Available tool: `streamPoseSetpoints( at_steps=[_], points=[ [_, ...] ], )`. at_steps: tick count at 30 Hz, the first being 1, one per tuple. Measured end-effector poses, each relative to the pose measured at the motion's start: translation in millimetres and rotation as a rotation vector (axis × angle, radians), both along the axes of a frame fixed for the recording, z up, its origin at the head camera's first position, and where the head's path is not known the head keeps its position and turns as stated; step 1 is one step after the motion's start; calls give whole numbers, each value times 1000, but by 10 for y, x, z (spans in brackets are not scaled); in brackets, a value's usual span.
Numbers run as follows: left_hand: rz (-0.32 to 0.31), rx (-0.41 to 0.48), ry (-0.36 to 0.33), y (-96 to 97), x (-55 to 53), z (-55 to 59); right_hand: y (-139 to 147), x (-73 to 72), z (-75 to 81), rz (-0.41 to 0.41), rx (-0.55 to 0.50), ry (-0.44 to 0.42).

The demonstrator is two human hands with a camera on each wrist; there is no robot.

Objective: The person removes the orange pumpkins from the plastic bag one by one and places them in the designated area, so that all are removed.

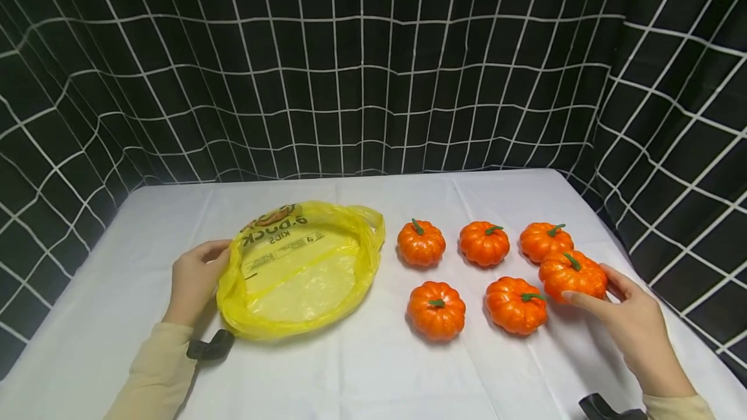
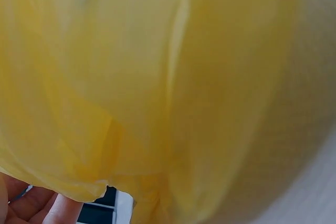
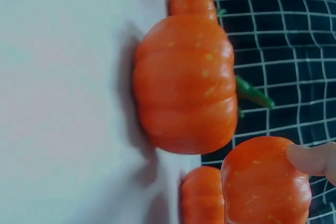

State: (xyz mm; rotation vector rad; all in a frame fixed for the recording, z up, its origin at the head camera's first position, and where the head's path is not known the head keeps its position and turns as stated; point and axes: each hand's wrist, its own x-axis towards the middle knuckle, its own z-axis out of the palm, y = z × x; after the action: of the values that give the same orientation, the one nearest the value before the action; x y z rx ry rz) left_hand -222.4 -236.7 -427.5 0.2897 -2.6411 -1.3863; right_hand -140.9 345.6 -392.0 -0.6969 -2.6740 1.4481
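A yellow plastic bag (image 1: 303,277) with dark print lies at the left of the table, its mouth spread wide toward me. My left hand (image 1: 197,277) pinches the left side of its rim; in the left wrist view the yellow film (image 2: 157,77) covers most of the picture, with a fingertip (image 2: 63,211) at its edge. At the right, my right hand (image 1: 633,316) grips an orange toy pumpkin (image 1: 574,277) with a green stem, thumb on its near side. The held pumpkin (image 3: 265,182) is raised off the cloth in the right wrist view.
Several more orange pumpkins stand on the white cloth (image 1: 373,368): a back row with one at left (image 1: 421,243), a middle one (image 1: 484,243) and a right one (image 1: 545,242), and two in front (image 1: 436,311), (image 1: 516,305). A black gridded curtain (image 1: 362,70) encloses the table's back and sides.
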Motion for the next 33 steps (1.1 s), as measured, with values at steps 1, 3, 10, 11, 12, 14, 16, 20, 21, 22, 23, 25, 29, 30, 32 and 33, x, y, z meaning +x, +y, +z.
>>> streamPoseSetpoints(
  at_steps=[1, 3, 10, 11, 12, 14, 16, 20, 21, 22, 23, 25, 29, 30, 32, 33],
  points=[
    [2, 0, 1, -5, 4, -1, 16, -15, -11, 2, -5, -9],
    [3, -1, 7, -16, 9, -2, 47, -42, -39, 2, -6, -27],
    [13, -6, 8, -45, 31, -1, 121, -65, -149, 2, 5, -98],
    [15, -8, 7, -46, 31, 0, 130, -68, -162, -1, 11, -106],
    [13, -8, 7, -47, 29, 0, 142, -72, -176, -4, 15, -111],
    [13, -9, 10, -50, 27, -3, 165, -84, -199, -8, 18, -114],
    [16, -8, 15, -55, 27, -7, 185, -98, -217, -6, 27, -121],
    [15, 1, 21, -54, 23, -16, 211, -104, -264, -9, 44, -138],
    [14, 3, 22, -52, 23, -19, 213, -104, -275, -14, 48, -142],
    [12, 3, 23, -50, 23, -20, 214, -101, -287, -22, 43, -146],
    [9, 2, 24, -48, 22, -22, 213, -99, -301, -29, 45, -150],
    [6, -2, 23, -49, 24, -23, 213, -89, -328, -41, 39, -153],
    [2, -6, 14, -54, 26, -20, 246, -60, -357, -42, 67, -163],
    [0, -5, 10, -57, 24, -18, 262, -49, -356, -33, 80, -156],
    [-12, -6, -2, -69, 23, -12, 294, -37, -334, -14, 122, -142],
    [-19, -14, -11, -79, 24, -4, 306, -33, -311, -7, 143, -127]
  ],
)
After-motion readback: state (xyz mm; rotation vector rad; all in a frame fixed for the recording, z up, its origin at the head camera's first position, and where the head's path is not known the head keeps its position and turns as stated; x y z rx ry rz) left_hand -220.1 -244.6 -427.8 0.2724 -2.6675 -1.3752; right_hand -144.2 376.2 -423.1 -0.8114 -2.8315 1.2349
